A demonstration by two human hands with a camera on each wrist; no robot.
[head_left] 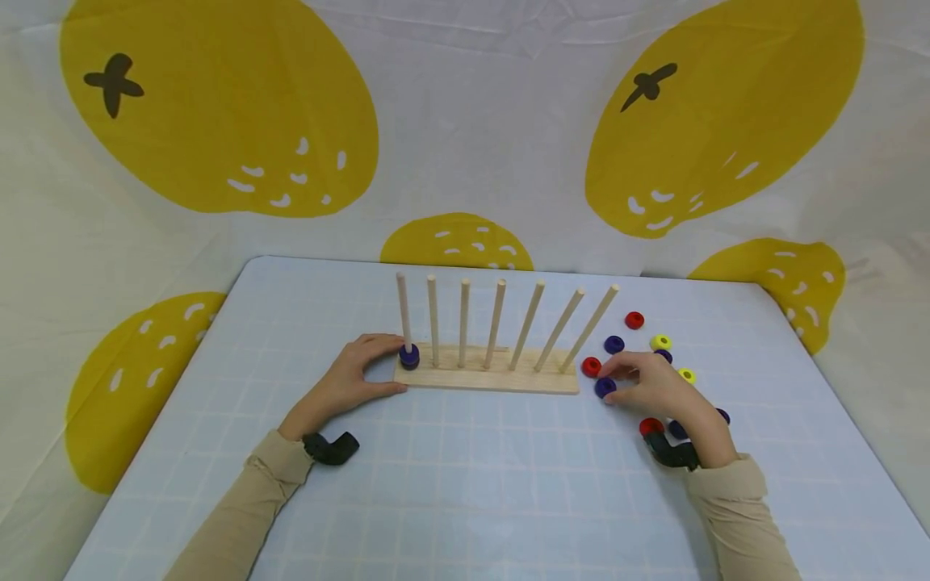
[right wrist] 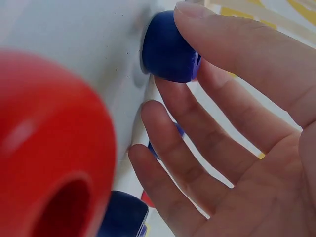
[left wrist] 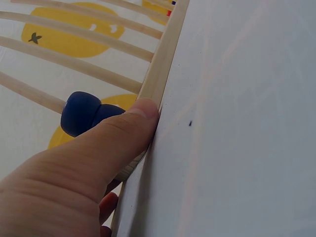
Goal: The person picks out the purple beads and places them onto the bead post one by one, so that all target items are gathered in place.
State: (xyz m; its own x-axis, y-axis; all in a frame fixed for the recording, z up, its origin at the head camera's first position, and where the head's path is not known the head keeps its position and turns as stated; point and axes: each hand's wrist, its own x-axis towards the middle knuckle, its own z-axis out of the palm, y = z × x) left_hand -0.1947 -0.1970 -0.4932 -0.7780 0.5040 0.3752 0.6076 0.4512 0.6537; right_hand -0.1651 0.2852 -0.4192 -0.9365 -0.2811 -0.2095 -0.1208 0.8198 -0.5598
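A wooden peg stand (head_left: 487,378) with several upright dowels sits on the table. Two blue beads (head_left: 409,357) are stacked on its leftmost dowel. My left hand (head_left: 347,379) holds the stand's left end, thumb along the front edge and fingers toward the back; in the left wrist view the thumb (left wrist: 123,126) lies against the board's edge. To the right of the stand, my right hand (head_left: 650,386) pinches a blue bead (right wrist: 170,47) between thumb and fingers, at the tabletop. The other right fingers spread out loosely in the right wrist view.
Around the right hand lie loose beads: a red bead (head_left: 592,367) near the stand, another red bead (head_left: 634,320) farther back, a yellow bead (head_left: 660,342), and a blue bead (head_left: 613,344). A red bead (head_left: 651,426) lies by the right wrist's black camera mount (head_left: 672,452). Behind the table hangs a patterned cloth (head_left: 479,121).
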